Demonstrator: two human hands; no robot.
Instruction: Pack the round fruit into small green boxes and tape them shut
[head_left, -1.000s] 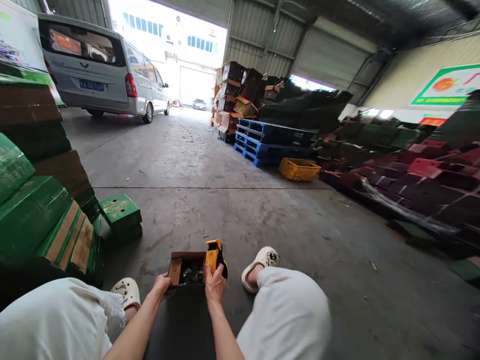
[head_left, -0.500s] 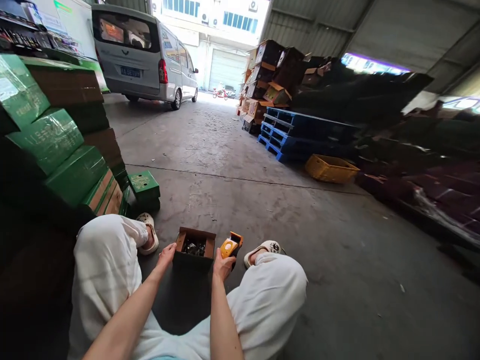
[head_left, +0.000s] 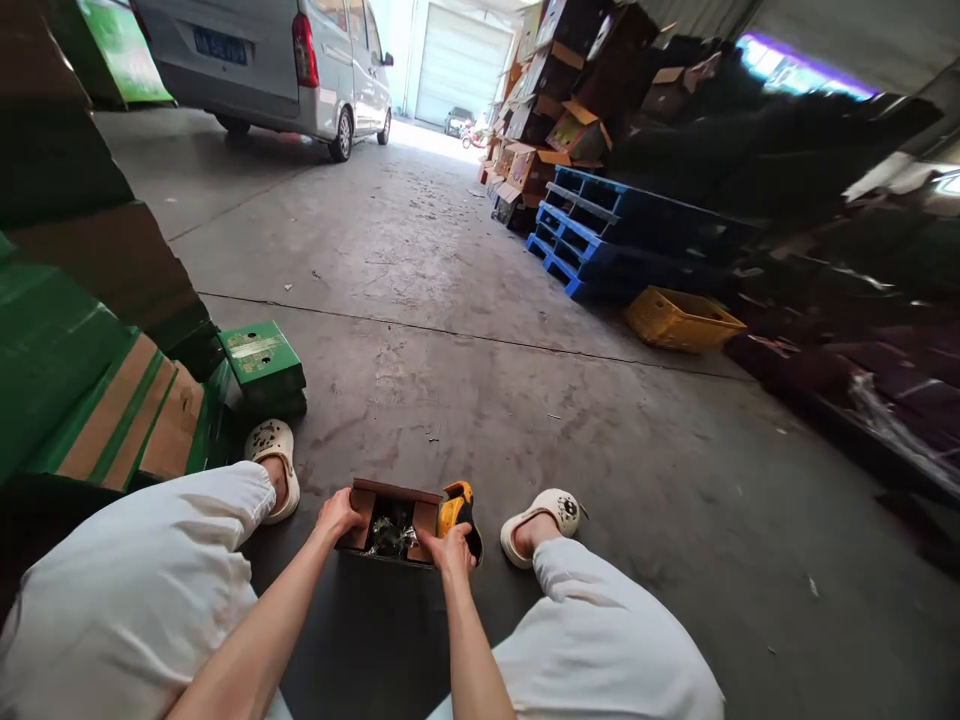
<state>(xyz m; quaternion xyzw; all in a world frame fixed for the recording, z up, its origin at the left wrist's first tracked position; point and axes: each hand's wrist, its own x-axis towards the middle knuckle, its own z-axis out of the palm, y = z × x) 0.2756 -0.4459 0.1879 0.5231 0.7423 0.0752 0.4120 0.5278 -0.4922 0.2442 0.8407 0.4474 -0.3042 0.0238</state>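
Between my feet is a small open cardboard box point(head_left: 367, 541), dark outside and brown inside, with shiny, clear-wrapped dark contents point(head_left: 393, 534) that I cannot make out. My left hand point(head_left: 336, 517) grips its left side, thumb over the brown flap. At the opposite side is my right hand point(head_left: 453, 550), its thumb touching the right flap. Its fingers are curled round a yellow and black tape dispenser point(head_left: 451, 510), which rests close beside the box and is partly hidden by the hand.
Green cartons point(head_left: 64, 360) are stacked at left, with a smaller green box point(head_left: 262, 355) on the floor. Blue pallets point(head_left: 577, 235) and a yellow crate point(head_left: 682, 320) stand at right, before piled cartons point(head_left: 525, 170). A silver van point(head_left: 255, 75) is parked further back.
My right hand has come down to the box's right side with the tape dispenser, thumb now on the flap. My left hand has closed further over the left side. The view has tilted down.
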